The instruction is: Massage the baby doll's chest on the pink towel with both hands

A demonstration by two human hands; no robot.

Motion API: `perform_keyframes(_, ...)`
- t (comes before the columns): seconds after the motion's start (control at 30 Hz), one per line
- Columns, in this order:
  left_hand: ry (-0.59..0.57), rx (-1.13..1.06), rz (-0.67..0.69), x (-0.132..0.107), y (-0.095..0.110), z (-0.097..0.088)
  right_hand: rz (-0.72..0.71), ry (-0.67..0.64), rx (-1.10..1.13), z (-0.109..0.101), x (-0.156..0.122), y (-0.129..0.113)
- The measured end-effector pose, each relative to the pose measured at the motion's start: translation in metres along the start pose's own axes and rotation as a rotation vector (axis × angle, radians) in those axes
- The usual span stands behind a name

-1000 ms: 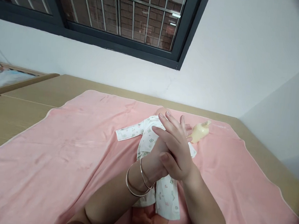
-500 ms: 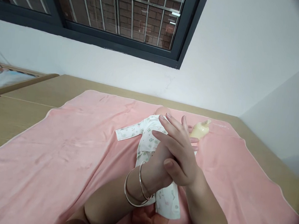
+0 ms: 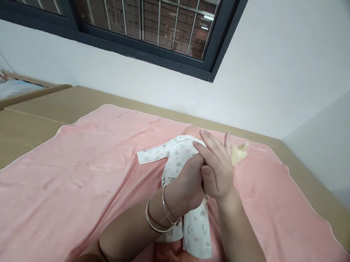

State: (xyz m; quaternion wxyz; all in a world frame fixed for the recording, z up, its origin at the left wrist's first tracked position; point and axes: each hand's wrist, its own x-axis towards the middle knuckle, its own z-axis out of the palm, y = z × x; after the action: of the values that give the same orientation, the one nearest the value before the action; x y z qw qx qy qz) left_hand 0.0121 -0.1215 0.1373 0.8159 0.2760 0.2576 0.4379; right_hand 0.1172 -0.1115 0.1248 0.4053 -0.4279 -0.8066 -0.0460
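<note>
My left hand (image 3: 184, 188), with two bangles on the wrist, and my right hand (image 3: 217, 168) are pressed palm to palm above a baby doll. The right hand's fingers are stretched out across the left hand, and its thumb lies on the left palm. Most of the left fingers are hidden behind it; one straight fingertip shows. Neither hand holds anything. The doll's white printed garment (image 3: 176, 155) lies under the hands on a pink blanket (image 3: 78, 167). The doll's head (image 3: 191, 130) shows past the hands and its bare feet (image 3: 177, 258) show near me.
A pale yellow bottle (image 3: 239, 153) lies on the blanket just right of my hands. The blanket covers a wooden surface (image 3: 27, 119) that meets white walls at the back and right. A barred window (image 3: 135, 15) is above, and a framed cot edge (image 3: 11, 90) is at far left.
My joined hands have shifted slightly away from me and to the right, the right hand sliding forward over the left. The doll, garment and bottle have not moved.
</note>
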Motion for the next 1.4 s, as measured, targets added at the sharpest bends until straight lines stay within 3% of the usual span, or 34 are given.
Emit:
perform_keyframes(0.13, -0.136, -0.045, -0.091, 0.001, 0.025, -0.003, 0.033, 0.029, -0.112, 0.009, 0.005, 0.022)
perform_keyframes(0.23, -0.096, -0.038, -0.139, 0.012, 0.046, -0.018, 0.135, 0.051, -0.207, 0.020, 0.012, 0.047)
perform_keyframes(0.3, 0.016, -0.036, -0.012, 0.029, 0.056, -0.034, 0.242, 0.025, -0.240, 0.028, 0.015, 0.063)
perform_keyframes(0.37, 0.151, -0.006, 0.233, 0.054, 0.059, -0.056, 0.332, -0.039, -0.243, 0.037, 0.016, 0.076)
perform_keyframes(0.43, 0.318, 0.113, 0.446, 0.083, 0.054, -0.080, 0.356, -0.139, -0.219, 0.048, 0.015, 0.085)
perform_keyframes(0.5, 0.461, 0.287, 0.542, 0.111, 0.042, -0.104, 0.307, -0.249, -0.178, 0.064, 0.012, 0.091)
perform_keyframes(0.67, 0.450, 0.588, 0.574, 0.148, 0.002, -0.138, 0.184, -0.406, -0.033, 0.102, 0.002, 0.106)
perform_keyframes(0.8, 0.495, 0.708, 0.633, 0.153, -0.016, -0.145, 0.351, -0.433, -0.058, 0.109, -0.001, 0.111)
perform_keyframes(0.93, 0.590, 0.710, 0.617, 0.157, -0.019, -0.148, 0.593, -0.469, -0.297, 0.113, -0.003, 0.090)
perform_keyframes(1.03, 0.619, 0.714, 0.627, 0.160, -0.020, -0.150, 0.518, -0.518, -0.361, 0.115, -0.001, 0.077)
perform_keyframes(1.13, 0.626, 0.711, 0.649, 0.161, -0.022, -0.150, 0.367, -0.586, -0.264, 0.112, 0.005, 0.085)
perform_keyframes(1.27, 0.619, 0.728, 0.668, 0.161, -0.023, -0.150, 0.515, -0.562, -0.280, 0.109, 0.007, 0.098)
perform_keyframes(1.33, 0.624, 0.724, 0.663, 0.161, -0.022, -0.150, 0.618, -0.521, -0.365, 0.111, 0.005, 0.093)
perform_keyframes(1.4, 0.621, 0.721, 0.662, 0.161, -0.022, -0.151, 0.615, -0.520, -0.408, 0.113, 0.003, 0.084)
